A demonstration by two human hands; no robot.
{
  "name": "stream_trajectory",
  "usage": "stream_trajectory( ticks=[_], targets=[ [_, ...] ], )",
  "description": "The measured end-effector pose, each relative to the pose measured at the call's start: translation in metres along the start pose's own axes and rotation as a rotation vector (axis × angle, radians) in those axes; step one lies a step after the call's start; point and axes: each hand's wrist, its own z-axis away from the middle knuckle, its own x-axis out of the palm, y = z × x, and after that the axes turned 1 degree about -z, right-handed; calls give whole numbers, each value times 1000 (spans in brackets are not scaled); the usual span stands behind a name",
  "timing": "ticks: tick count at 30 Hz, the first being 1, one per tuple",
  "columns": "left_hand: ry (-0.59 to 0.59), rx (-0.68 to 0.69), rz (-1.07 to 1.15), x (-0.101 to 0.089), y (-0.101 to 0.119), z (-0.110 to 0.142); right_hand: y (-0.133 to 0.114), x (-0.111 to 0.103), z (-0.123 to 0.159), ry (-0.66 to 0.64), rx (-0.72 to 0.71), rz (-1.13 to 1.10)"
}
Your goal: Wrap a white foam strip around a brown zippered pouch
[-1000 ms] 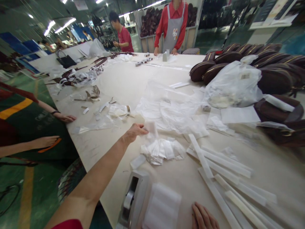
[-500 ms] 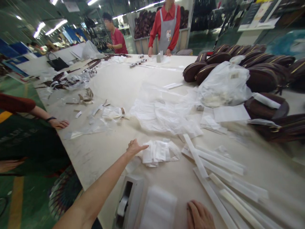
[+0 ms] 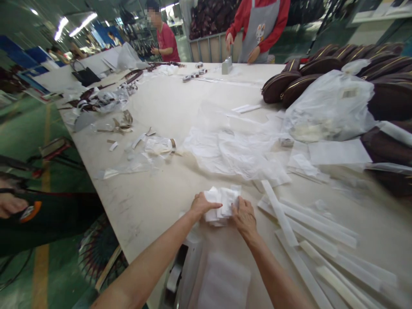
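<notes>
Small white packets (image 3: 228,197) in an uneven pile, near end of table (image 3: 151,214), in from its left edge; left hand (image 3: 200,206) at the pile's left side, thumb spread over the top; right hand (image 3: 246,216) at the right side, fingers bent, close together; can't tell if either pinches; even, light side pressure should align edges without buckling the thin film.
</notes>
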Motion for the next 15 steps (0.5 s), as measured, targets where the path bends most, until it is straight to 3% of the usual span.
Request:
stream_trajectory(
  ticks=[8, 15],
  targets=[
    [-64, 40, 303, 32, 23, 10, -2, 13, 11, -36, -13, -124],
    [-72, 11, 543, 40, 28, 18, 6, 16, 10, -109, -36, -264]
  ],
)
